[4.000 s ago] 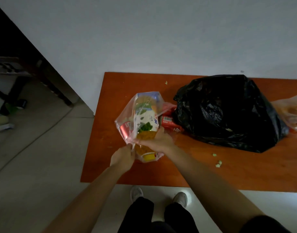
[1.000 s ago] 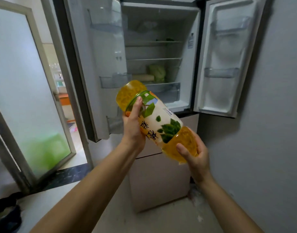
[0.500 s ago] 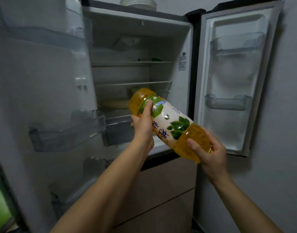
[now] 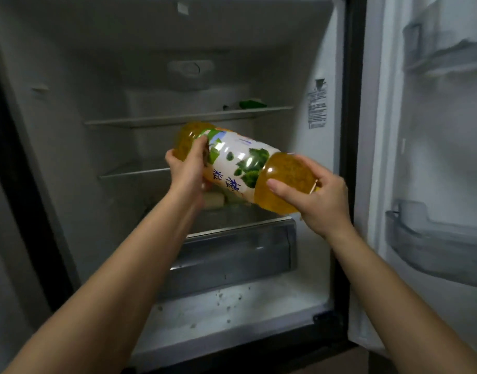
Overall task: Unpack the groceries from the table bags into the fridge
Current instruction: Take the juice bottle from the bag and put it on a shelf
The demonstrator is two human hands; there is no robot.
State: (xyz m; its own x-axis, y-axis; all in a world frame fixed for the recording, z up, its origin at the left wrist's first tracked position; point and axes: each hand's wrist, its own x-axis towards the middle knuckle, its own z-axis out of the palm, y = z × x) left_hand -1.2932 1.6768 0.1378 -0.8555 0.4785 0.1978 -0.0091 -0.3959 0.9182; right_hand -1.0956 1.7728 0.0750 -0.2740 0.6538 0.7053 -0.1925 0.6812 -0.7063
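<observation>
A big bottle of orange juice (image 4: 242, 163) with a white and green label lies nearly level in the air, inside the mouth of the open fridge (image 4: 102, 76). My left hand (image 4: 187, 168) grips its far end, fingers curled over the top. Its near end sits in my right hand (image 4: 315, 195), thumb across the orange plastic. The bottle hangs between the upper glass shelf (image 4: 188, 117) and the lower shelf (image 4: 134, 172), above the clear drawer (image 4: 232, 255).
A green item (image 4: 252, 104) lies on the upper shelf. Pale food (image 4: 214, 199) sits on the lower shelf behind the bottle. The right door (image 4: 431, 157) stands open with an upper bin (image 4: 445, 49) and a lower bin (image 4: 431, 247). Crumbs dot the fridge floor (image 4: 232, 309).
I have come closer to the fridge, which now fills the view. Both hands have carried the bottle up and forward into the opening, and it lies flatter than before.
</observation>
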